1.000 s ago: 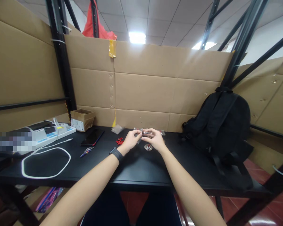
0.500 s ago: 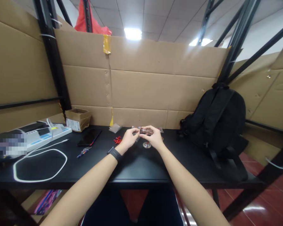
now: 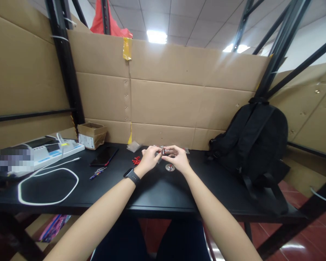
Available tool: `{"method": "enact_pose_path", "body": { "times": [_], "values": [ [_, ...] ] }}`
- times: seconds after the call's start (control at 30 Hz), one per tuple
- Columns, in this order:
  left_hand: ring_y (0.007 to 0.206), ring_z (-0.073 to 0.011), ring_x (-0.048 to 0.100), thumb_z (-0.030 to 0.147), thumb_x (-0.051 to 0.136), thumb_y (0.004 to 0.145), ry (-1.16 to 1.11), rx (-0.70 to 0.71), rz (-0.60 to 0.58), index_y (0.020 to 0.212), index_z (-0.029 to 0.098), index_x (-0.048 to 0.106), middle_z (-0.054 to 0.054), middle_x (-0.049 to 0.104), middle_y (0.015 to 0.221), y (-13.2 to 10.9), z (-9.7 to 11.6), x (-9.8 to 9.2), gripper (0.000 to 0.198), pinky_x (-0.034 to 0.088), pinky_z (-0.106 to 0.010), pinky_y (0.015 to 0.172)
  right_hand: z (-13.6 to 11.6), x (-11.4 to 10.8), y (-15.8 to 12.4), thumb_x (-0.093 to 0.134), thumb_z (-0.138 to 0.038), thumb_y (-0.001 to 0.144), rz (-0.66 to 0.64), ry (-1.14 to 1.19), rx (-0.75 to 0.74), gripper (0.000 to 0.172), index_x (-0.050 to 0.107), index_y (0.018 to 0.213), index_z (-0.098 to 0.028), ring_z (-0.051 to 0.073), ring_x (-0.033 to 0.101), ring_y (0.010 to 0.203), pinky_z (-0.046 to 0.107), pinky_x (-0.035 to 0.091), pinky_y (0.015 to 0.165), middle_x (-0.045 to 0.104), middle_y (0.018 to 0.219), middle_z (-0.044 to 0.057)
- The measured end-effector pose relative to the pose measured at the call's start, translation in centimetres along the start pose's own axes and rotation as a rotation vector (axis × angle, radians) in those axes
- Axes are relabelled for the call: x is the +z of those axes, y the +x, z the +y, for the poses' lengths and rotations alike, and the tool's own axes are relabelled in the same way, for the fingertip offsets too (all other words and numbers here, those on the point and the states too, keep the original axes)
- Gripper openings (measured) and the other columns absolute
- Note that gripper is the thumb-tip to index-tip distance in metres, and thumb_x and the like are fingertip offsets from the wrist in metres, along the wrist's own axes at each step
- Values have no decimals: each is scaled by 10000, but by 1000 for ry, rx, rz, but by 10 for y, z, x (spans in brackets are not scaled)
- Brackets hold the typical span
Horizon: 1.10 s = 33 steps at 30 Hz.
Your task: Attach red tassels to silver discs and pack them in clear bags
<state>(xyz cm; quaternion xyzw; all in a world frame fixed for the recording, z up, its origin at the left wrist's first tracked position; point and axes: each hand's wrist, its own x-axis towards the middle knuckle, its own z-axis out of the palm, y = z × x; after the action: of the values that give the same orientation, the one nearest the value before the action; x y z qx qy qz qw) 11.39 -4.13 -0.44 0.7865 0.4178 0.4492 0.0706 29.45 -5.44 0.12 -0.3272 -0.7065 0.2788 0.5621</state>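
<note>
Dark small part (image 3: pixel 163 151), pinched btw your two hands.
Your L hand (image 3: pixel 150 158) & R hand (image 3: pixel 178 158) meet on it w/ fingertips, over blk tabletop (image 3: pixel 157 192), just beyond red-centred disc (image 3: pixel 170 167); exact type unclear. Pinch lightly, wrists level, work low o/ surface.

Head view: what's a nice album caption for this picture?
Left hand and right hand together hold a small dark piece over a black table, red bits and a shiny disc nearby.
</note>
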Motion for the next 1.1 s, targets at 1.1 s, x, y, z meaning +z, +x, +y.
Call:
{"method": "enact_pose_path", "body": {
  "times": [1.1],
  "values": [
    [1184,-279,519,434,698,812,-50,93,-57,915,298,780,-43,681,1152,0,-5,-11,189,360,-448,1059,5,1,-1,495,-192,935,-65,-526,-307,92,581,915,-218,233,530,1117,421,420,1021,544,1117,97]
  ]
}}
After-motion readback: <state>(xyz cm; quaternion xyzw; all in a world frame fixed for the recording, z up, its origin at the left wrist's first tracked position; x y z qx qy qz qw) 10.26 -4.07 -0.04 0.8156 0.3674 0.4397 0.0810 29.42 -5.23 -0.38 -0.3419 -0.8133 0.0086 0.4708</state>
